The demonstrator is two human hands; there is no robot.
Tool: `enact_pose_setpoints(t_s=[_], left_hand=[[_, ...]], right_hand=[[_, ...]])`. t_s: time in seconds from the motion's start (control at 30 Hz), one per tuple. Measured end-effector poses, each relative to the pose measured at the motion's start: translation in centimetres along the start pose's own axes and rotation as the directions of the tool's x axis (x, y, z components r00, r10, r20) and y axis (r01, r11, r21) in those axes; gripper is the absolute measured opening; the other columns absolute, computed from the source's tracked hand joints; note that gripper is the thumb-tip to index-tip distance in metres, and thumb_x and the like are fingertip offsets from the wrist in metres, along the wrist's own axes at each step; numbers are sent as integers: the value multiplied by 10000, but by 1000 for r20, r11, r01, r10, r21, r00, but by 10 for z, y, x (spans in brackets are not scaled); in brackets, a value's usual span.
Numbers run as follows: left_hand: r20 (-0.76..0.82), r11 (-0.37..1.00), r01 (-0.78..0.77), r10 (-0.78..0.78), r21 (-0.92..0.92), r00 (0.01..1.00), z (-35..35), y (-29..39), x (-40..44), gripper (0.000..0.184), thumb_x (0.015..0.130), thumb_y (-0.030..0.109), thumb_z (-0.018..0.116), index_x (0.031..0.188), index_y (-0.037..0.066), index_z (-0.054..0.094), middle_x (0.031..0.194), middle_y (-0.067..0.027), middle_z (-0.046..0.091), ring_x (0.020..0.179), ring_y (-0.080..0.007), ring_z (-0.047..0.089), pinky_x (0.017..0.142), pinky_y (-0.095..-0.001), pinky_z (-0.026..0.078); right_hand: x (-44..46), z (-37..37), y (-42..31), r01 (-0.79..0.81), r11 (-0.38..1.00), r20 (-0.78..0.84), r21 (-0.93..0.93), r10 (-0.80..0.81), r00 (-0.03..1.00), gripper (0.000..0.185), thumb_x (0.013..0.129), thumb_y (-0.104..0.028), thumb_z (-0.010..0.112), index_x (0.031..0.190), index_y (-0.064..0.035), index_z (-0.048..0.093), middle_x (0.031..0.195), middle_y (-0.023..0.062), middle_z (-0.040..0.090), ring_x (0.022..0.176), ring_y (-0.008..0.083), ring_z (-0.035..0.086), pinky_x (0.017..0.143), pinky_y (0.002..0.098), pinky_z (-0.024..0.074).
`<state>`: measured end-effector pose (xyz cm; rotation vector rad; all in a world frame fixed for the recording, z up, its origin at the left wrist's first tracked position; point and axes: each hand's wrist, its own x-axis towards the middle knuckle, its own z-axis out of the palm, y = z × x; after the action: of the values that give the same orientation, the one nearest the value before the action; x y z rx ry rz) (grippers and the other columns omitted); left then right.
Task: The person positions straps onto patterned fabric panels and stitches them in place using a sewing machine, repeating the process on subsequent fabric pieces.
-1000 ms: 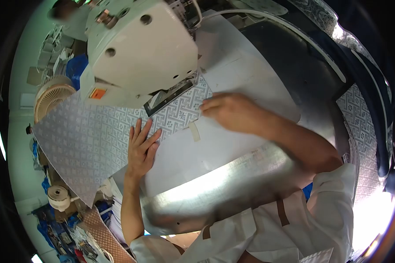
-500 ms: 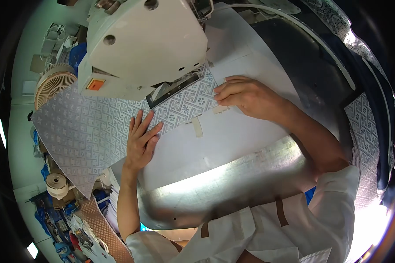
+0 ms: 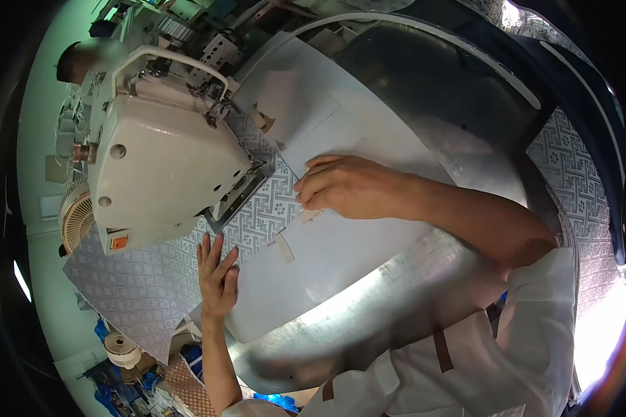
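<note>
My left hand [image 3: 218, 278] lies flat with fingers spread, on the edge of a grey-and-white patterned fabric [image 3: 153, 278]. My right hand [image 3: 337, 186] is bent, its fingertips closed at the fabric's right edge, where it meets a large white sheet [image 3: 368, 236]; what lies under the fingers is partly hidden. Between and beyond both hands stands the cream head of a sewing machine [image 3: 163, 163]. Its dark metal presser frame [image 3: 240, 201] rests over the fabric. A strip of beige tape [image 3: 284, 247] is stuck on the sheet, between the hands.
Shiny metal table [image 3: 368, 306] borders my body. A dark panel [image 3: 438, 83] with a pale curved rail [image 3: 494, 62] is at the upper right. Patterned fabric [image 3: 577, 167] hangs at far right. A fan [image 3: 76, 217] stands behind the machine; a person [image 3: 80, 64] is at the upper left.
My view has shifted, so the machine sits lower and further left and more of its back shows. A person has come into view. Both hands keep roughly their places on the work.
</note>
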<state>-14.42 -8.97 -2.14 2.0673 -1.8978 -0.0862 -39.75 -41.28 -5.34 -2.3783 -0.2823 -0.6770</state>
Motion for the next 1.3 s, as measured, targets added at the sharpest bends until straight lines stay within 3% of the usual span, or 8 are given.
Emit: enact_pose_setpoints(t_s=[0.3,0.4,0.43,0.53,0.63,1.3], left_hand=[[12,1000,-26,26,-12,1000,-3,-8,5,332,1037,224,580,1332,157,716,1599,-140,481,1553,-398,304,1269,-551,134],[8,1000,-15,15,-18,1000,-4,-6,2,326,1033,228,588,1320,153,723,1593,-141,489,1550,-398,311,1268,-555,133],[6,1000,-14,14,-20,1000,-4,-6,2,324,1031,231,592,1315,153,726,1590,-142,491,1549,-399,312,1268,-554,134],[0,1000,-15,15,-23,1000,-4,-7,4,320,1028,236,598,1306,151,732,1586,-144,496,1547,-400,316,1268,-554,135],[29,999,-54,54,0,998,-6,-8,3,385,1037,186,540,1399,159,668,1614,-157,458,1563,-394,286,1273,-531,119],[47,999,-46,46,1,998,-10,-9,6,382,1007,145,539,1361,121,682,1606,-165,465,1561,-404,285,1271,-534,134]], right_hand=[[1,0,0,0,1000,30,7,0,1000,205,820,23,665,960,-47,798,1068,41,751,1190,187,677,1167,422,451],[2,3,-1,87,996,-107,-13,-88,990,146,784,-5,673,870,-47,783,939,58,714,970,236,683,1036,364,511],[2,2,-1,92,996,-105,-15,-93,990,146,784,-5,673,870,-47,783,939,58,714,970,236,683,1036,364,511],[1,-2,-3,-24,999,52,-34,26,998,224,823,23,656,968,-62,803,1094,32,758,1209,172,668,1182,415,439],[0,0,-3,-20,1000,21,-14,20,1000,233,820,32,654,970,-64,804,1094,31,760,1207,168,669,1182,413,439],[0,5,-2,-30,999,-2,12,30,1000,241,831,45,638,975,-61,799,1093,36,762,1185,172,678,1180,419,445]])
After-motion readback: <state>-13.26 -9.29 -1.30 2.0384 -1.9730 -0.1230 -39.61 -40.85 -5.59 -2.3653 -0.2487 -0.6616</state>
